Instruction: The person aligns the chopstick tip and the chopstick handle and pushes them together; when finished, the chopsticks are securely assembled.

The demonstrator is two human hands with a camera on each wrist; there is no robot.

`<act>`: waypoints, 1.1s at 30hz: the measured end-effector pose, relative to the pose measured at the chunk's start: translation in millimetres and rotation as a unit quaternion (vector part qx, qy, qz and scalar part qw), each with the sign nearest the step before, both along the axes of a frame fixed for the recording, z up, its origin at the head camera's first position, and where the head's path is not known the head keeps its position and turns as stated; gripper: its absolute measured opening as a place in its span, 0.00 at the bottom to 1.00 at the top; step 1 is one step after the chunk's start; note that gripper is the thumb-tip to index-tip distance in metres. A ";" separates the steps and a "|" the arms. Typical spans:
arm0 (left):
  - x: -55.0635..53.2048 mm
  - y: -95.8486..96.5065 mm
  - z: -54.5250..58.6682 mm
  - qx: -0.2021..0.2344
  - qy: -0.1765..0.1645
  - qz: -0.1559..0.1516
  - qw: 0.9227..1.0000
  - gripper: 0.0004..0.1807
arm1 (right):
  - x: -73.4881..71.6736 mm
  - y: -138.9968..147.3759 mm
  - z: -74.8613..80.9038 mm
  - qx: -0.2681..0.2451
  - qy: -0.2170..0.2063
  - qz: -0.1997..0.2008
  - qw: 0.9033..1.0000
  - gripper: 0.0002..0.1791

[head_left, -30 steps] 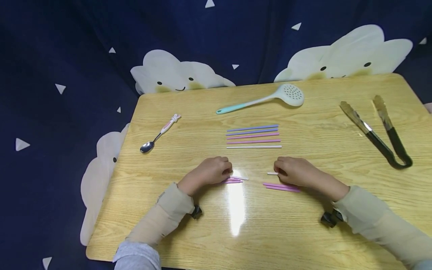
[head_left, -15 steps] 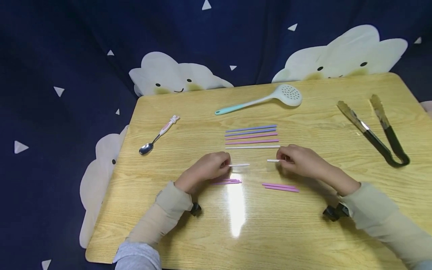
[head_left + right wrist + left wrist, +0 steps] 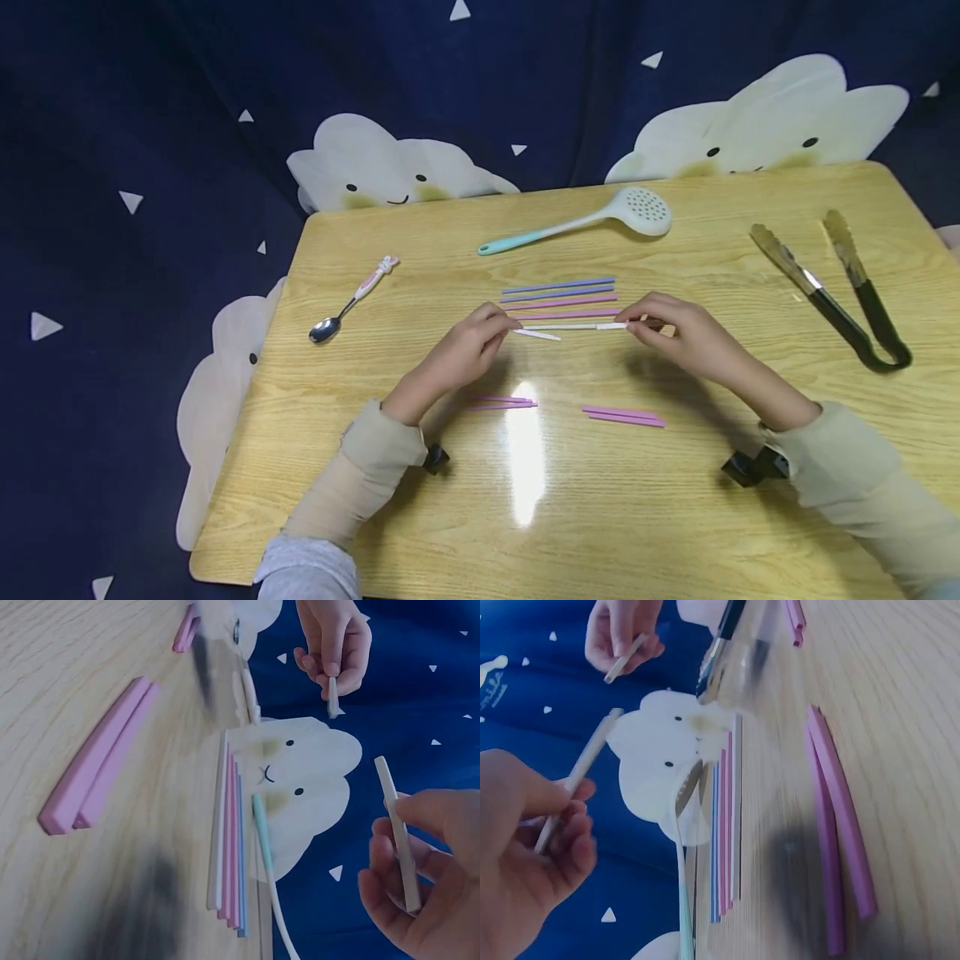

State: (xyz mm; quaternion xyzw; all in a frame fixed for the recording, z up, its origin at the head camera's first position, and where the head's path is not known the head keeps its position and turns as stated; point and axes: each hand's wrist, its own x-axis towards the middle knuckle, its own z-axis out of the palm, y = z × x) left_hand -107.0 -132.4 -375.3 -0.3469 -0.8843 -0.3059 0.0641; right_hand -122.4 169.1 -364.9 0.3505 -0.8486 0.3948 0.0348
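Observation:
My left hand [image 3: 468,346] pinches a short white stick [image 3: 585,761] between thumb and fingers, its free end pointing to the right. Opposite it, my right hand [image 3: 686,337] pinches another short white stick [image 3: 395,810], pointing left. Both hands are raised off the table, and their shadows fall below them. In the head view the two sticks overlap a long white stick [image 3: 573,327], the nearest of a row. Beyond it in that row lie two long pink sticks [image 3: 570,315] and two long blue sticks [image 3: 558,288].
Short pink sticks [image 3: 506,407] lie on the wooden table [image 3: 622,517] at left, with more short pink sticks [image 3: 622,417] at right. A spoon [image 3: 348,307] is far left, a slotted turner [image 3: 585,222] at the back, and tongs [image 3: 840,308] at right.
Both hands have picked up the short white sticks from near the short pink ones and moved away from the body, up to the row of long sticks.

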 end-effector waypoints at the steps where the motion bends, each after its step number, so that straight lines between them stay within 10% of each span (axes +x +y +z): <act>1: 0.9 1.1 1.1 0.004 -0.007 0.007 1.000 0.10 | -0.4 -0.1 -0.3 -0.007 0.004 -0.002 1.000 0.12; 12: 7.7 18.3 10.0 0.125 -0.032 0.022 0.991 0.08 | 3.3 -4.4 9.3 -0.039 -0.002 -0.011 0.999 0.13; 33: 9.4 25.8 15.3 0.137 -0.004 0.031 0.990 0.06 | 9.6 -8.7 19.0 -0.074 -0.067 -0.015 0.995 0.06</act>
